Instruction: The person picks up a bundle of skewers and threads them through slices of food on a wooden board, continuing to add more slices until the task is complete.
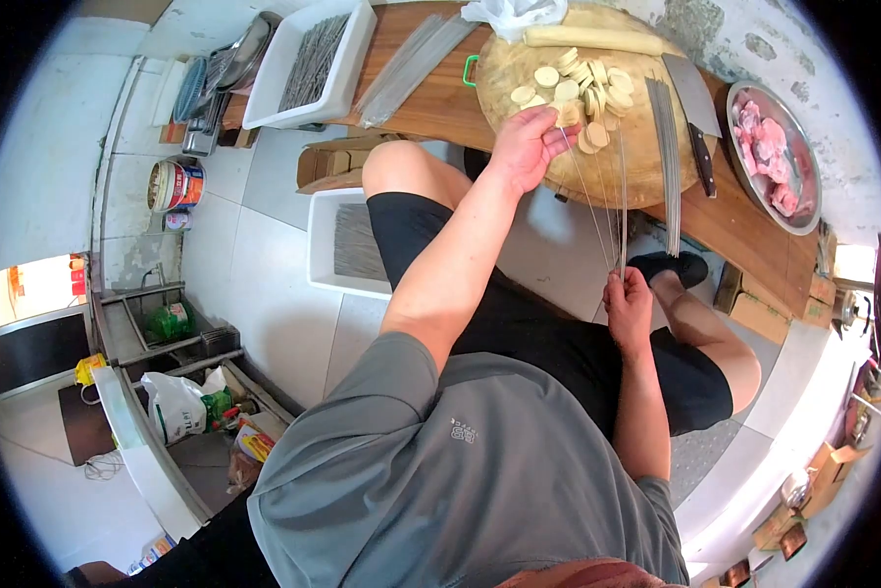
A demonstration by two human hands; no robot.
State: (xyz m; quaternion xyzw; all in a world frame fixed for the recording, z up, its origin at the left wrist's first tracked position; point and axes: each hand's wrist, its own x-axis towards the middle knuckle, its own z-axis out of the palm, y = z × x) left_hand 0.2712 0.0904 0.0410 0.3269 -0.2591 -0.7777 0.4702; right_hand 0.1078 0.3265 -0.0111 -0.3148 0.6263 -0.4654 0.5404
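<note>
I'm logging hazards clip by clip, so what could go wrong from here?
The thin skewers in the right hand reach up toward the left hand, so a tip might prick it. The skewer bundle juts past the edge of the round board and could be knocked off. The cleaver lies beside that bundle, so reaching there might risk a cut.

A passage is running along the chopping board's (504,71) left edge.
Slices (597,90) are crowding its middle; cleaver (692,98) and skewer bundle (667,171) are blocking its right edge.
</note>
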